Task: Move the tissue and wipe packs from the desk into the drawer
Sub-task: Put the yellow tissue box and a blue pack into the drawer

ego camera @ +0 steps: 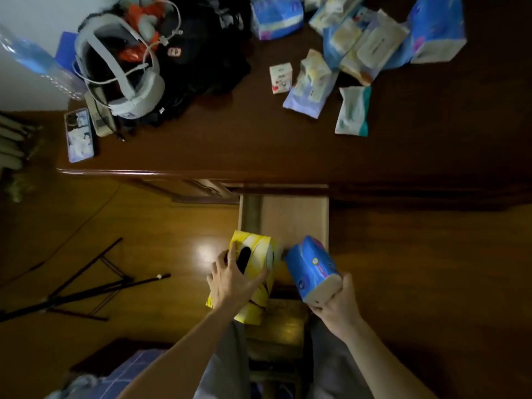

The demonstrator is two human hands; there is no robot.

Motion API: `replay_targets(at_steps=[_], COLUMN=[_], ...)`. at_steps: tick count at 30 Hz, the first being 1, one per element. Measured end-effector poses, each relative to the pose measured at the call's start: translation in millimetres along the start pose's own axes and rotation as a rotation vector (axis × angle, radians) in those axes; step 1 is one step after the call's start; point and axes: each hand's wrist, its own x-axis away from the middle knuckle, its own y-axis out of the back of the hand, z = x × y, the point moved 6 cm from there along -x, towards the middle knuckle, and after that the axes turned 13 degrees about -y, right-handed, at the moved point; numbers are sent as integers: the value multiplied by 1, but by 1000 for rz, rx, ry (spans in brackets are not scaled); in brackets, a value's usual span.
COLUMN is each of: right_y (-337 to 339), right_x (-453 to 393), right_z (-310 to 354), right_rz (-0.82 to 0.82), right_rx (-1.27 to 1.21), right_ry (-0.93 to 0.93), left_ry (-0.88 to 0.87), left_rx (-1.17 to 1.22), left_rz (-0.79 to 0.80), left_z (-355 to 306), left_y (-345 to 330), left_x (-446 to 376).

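The light wooden drawer [290, 214] stands pulled out below the dark desk's front edge. My left hand [231, 279] grips a yellow tissue pack [256, 254] over the drawer's near left corner. My right hand [338, 305] holds a blue tissue pack [309, 263] by its lower end, tilted over the drawer's near right corner. Several more packs lie on the desk at the back right: a blue pack [437, 27], a teal wipe pack [353, 112], a lilac wipe pack [312, 90] and a small white pack [281, 77].
On the desk's left part sit a white headset [126, 73] with cables, a black bag [201, 47] and a phone [79, 135]. A black tripod [86, 286] lies on the wooden floor to the left. My knees show below the drawer.
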Motion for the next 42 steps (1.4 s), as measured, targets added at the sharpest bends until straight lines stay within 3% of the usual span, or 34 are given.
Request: replay_targets(at_steps=[2, 9, 14, 17, 22, 25, 29, 35, 40, 42], right_y=[14, 6, -12, -25, -30, -26, -27, -50, -40, -36], right_x=[-29, -163, -259, -303, -377, -418, -474, -519, -501, -495], right_z=[-19, -35, -21, -4, 13, 23, 21, 36, -5, -12], right_rz=[-18, -44, 26, 49, 73, 88, 115, -2, -9, -54], right_rx=[-46, -180, 56, 194, 125, 123, 33, 118, 235, 313], right_ry=[-110, -140, 37, 158, 25, 64, -8, 146, 57, 97], left_ry=[4, -25, -45, -142, -220, -197, -155, -216, -239, -277], left_rx=[-30, -54, -56, -83, -122, -220, -295, -470, -699, -672], left_rz=[52, 110, 78, 57, 68, 90, 220, 107, 120, 68], left_z=[14, 60, 77, 80, 80, 81, 84, 106, 130, 136], left_y=[-31, -147, -215, -244, -284, -306, -340, -377, -370, -360], left_x=[-5, -84, -156, -191, -248, -281, -321, -326, -278, -278])
